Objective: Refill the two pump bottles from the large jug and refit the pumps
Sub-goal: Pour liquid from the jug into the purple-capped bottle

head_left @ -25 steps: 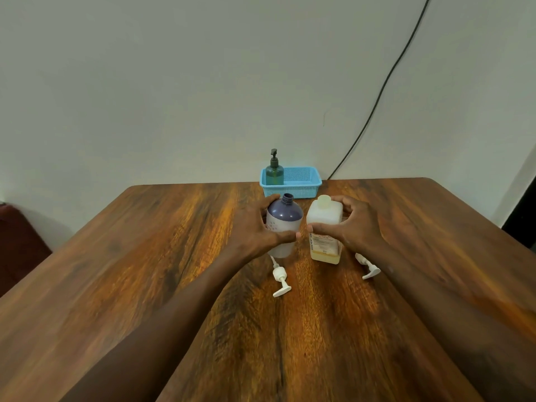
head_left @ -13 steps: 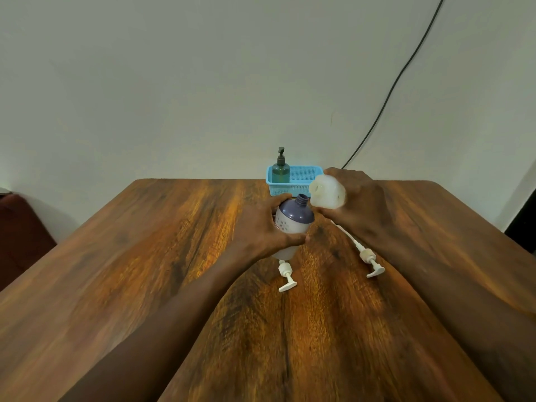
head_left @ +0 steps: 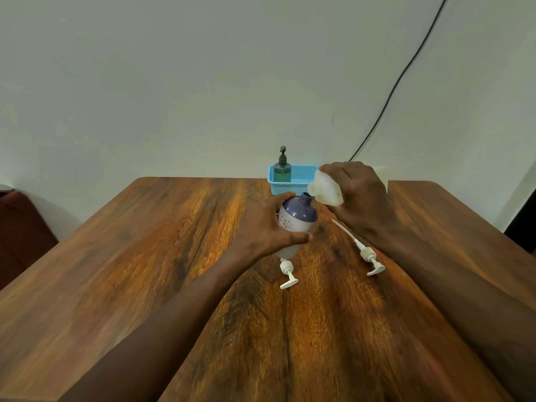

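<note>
My left hand (head_left: 266,227) grips a purple-topped bottle (head_left: 298,219) with an open neck, standing slightly tilted on the wooden table (head_left: 145,256). My right hand (head_left: 362,195) holds the white translucent jug (head_left: 326,188) tipped on its side, its spout right beside the bottle's neck. No liquid stream is visible. Two white pumps lie loose on the table: one (head_left: 287,272) just in front of the bottle, the other (head_left: 368,256) with its long tube to the right, under my right wrist.
A blue plastic basket (head_left: 301,177) stands at the table's far edge against the wall, holding a green pump bottle (head_left: 282,168) with a dark pump. A black cable (head_left: 400,79) runs down the wall behind it.
My right hand lifted the jug off the table and tipped it over to the bottle's neck. The left hand kept its grip, and the bottle leans a little toward the jug.
</note>
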Demonstrator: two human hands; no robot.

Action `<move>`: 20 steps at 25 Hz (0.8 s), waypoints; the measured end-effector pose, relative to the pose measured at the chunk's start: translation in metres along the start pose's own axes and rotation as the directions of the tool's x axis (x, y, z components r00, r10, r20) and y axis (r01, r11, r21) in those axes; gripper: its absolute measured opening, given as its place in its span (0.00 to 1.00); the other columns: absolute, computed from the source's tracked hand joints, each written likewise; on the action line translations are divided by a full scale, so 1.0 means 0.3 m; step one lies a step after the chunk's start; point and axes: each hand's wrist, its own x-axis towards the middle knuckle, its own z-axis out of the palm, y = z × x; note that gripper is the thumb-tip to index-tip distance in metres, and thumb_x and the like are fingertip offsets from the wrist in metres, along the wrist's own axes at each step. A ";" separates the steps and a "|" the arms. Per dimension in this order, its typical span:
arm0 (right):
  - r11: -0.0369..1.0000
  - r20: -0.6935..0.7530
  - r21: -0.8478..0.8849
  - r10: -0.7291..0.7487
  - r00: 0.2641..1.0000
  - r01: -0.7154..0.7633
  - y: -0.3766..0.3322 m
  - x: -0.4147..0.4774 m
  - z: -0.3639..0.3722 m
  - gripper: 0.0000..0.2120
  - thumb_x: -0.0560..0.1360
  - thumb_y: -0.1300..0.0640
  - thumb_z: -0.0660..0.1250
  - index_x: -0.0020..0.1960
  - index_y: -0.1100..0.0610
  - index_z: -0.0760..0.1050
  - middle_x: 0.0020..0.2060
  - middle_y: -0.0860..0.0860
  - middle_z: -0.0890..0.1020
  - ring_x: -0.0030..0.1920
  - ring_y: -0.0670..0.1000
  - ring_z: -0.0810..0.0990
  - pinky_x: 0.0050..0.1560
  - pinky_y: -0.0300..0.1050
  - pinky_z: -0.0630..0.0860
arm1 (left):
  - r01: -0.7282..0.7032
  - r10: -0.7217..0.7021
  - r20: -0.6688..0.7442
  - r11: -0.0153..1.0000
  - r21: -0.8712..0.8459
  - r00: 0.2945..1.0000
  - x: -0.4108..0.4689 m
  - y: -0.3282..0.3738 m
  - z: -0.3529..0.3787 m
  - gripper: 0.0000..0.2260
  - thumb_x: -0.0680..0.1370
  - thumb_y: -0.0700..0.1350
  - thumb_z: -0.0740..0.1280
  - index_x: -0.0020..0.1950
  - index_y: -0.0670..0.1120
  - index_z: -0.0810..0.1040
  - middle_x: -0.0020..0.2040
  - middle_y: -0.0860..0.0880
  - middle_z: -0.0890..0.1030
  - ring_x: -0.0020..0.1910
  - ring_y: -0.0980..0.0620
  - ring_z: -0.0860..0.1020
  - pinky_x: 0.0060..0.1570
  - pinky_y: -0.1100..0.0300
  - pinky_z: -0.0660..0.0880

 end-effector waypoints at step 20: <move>0.996 -0.015 -0.058 -0.073 0.997 0.072 -0.017 0.010 -0.030 0.33 0.61 0.65 0.83 0.65 0.60 0.79 0.59 0.59 0.83 0.58 0.62 0.82 0.63 0.59 0.77 | -0.026 0.027 -0.009 0.998 0.049 1.000 -0.005 0.016 -0.005 0.42 0.62 0.66 0.80 0.72 0.50 0.78 0.61 0.53 0.85 0.54 0.60 0.82 0.54 0.61 0.81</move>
